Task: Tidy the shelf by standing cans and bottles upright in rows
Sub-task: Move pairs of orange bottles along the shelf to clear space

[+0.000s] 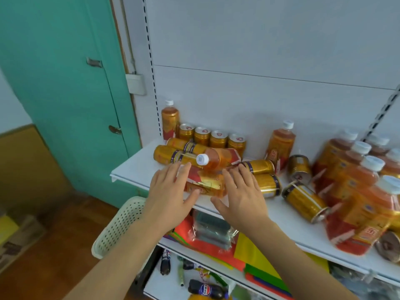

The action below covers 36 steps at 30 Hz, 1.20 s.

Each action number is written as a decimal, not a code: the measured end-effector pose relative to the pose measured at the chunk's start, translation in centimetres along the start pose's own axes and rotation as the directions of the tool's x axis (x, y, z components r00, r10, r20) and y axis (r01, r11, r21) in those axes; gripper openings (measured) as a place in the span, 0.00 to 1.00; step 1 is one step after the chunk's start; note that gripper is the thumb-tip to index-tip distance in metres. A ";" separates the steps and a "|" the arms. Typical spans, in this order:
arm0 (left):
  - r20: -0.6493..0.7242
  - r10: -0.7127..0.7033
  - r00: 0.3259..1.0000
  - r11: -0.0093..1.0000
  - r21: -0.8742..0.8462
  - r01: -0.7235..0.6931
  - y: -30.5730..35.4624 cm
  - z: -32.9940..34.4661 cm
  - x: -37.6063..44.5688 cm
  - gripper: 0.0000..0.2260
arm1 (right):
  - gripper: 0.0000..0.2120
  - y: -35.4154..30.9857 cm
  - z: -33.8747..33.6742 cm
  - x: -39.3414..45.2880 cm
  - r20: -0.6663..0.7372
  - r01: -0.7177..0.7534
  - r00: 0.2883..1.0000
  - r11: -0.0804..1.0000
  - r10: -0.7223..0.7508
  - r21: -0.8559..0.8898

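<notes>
With our left hand (171, 191) and right hand (240, 195) spread wide either side of the fallen bottle (205, 185) at the shelf (134, 167) front, we should grip its body evenly, avoiding the bottle (216, 158) stacked above.

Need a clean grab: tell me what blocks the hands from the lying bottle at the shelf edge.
Nothing lies between the left hand or right hand and the lying bottle. But another toppled bottle seems to rest across its far side.
</notes>
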<state>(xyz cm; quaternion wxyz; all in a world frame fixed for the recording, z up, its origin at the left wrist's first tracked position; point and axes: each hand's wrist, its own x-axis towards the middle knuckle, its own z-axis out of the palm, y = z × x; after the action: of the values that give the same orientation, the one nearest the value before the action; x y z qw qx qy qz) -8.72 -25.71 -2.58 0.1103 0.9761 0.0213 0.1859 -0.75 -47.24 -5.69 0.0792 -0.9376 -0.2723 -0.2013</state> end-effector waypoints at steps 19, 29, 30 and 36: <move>0.124 0.447 0.886 0.892 0.013 -0.452 -4.8 3.8 8.5 0.33 | 0.20 -1.1 -4.1 9.6 -0.014 -0.077 0.997 0.986 0.080 0.149; 0.163 0.590 0.791 0.803 -0.014 -0.596 -2.9 4.3 9.8 0.36 | 0.23 1.6 -6.5 10.9 0.013 -0.369 0.922 0.869 0.387 0.330; 0.167 0.601 0.782 0.795 -0.020 -0.606 -3.0 4.1 10.0 0.36 | 0.25 1.5 -6.5 11.2 0.023 -0.363 0.926 0.871 0.377 0.330; 0.100 0.542 0.834 0.818 -0.288 -0.498 -6.7 2.6 9.1 0.33 | 0.24 1.3 -5.9 11.7 0.068 -0.357 0.932 0.865 0.356 0.352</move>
<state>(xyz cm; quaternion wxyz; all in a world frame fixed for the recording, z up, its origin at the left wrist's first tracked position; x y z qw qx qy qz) 0.66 -18.98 -3.15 0.1788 0.9351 -0.2803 0.1227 7.04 -44.28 4.50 0.2846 -0.9414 -0.1266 -0.1297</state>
